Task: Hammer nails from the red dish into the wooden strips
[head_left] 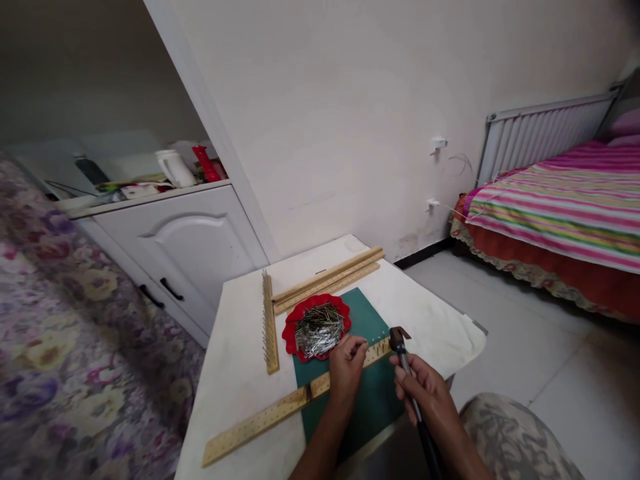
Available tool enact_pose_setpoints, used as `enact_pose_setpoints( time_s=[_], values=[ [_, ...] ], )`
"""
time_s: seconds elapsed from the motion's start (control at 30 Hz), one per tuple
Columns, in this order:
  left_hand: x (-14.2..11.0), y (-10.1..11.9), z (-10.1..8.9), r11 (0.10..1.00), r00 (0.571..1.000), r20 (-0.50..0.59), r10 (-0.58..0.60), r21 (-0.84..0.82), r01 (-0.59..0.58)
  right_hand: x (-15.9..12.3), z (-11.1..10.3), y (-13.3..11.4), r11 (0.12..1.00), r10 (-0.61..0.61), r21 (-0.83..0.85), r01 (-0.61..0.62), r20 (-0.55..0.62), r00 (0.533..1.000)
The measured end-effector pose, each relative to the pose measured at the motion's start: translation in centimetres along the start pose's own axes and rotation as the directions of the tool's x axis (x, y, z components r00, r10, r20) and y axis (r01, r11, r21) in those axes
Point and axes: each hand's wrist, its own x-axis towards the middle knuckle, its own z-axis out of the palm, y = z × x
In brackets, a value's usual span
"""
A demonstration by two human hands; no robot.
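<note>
My right hand [425, 387] is closed around the handle of a small hammer [399, 339], whose head hovers just past the right end of a long wooden strip [280, 412]. The strip lies slantwise across a green cutting mat [367, 400], with a row of nails standing along its right end. My left hand [347, 365] rests on the strip, fingers pinched together at a nail by the mat's middle. A red scalloped dish [315, 327] heaped with small metal nails sits just behind the left hand.
A nailed wooden strip [270, 330] lies left of the dish; several plain strips [327, 280] lie at the back of the white table [235, 373]. A floral sofa is at left, a white cabinet behind, a striped bed [560, 207] at right. My knee [510, 433] is under the table edge.
</note>
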Motion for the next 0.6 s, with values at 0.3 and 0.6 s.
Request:
enact_pose_setpoints(
  time_s=[0.3,0.6],
  values=[
    [0.0,-0.4,0.2,0.998,1.000,0.004,-0.002,0.055,0.002,0.3,0.1,0.5,1.000,0.002,0.020,-0.003,0.032,0.999],
    [-0.1,-0.7,0.5,0.997,0.999,0.008,-0.032,0.073,0.031,0.9,2.2,-1.0,0.999,0.039,0.000,-0.039,0.147,0.988]
  ],
)
